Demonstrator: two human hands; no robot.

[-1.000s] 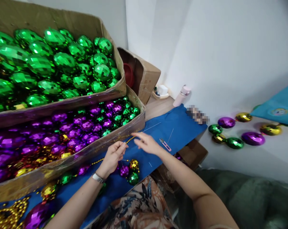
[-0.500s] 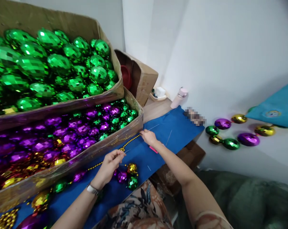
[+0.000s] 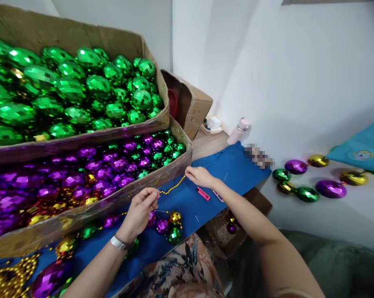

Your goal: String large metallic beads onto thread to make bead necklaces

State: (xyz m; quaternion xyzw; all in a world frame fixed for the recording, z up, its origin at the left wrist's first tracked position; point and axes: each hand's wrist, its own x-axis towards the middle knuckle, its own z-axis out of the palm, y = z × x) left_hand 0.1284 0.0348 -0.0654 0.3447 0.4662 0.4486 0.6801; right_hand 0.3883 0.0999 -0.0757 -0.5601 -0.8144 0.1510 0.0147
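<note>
Left hand [image 3: 140, 210]'s pinching the gold bead string [image 3: 173, 189] near its tip, right hand [image 3: 201, 176] pinching farther along. Balls [image 3: 162, 226] beside the left look strung already; beads seem unfinished.

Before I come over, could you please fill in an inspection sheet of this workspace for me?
Surface: blue cloth over a table.
Things in hand: gold bead strand, slightly slack, spans between the hands.
Clutter: shiny baubles and a pink object on the cloth; pink bottle near the wall.
Hands: left hand pinched at the strand's near end; right hand closed on its far end.
Cables: nothing seen.
Surroundings: box of green baubles, lower box of mostly purple and green ones, white wall.
</note>
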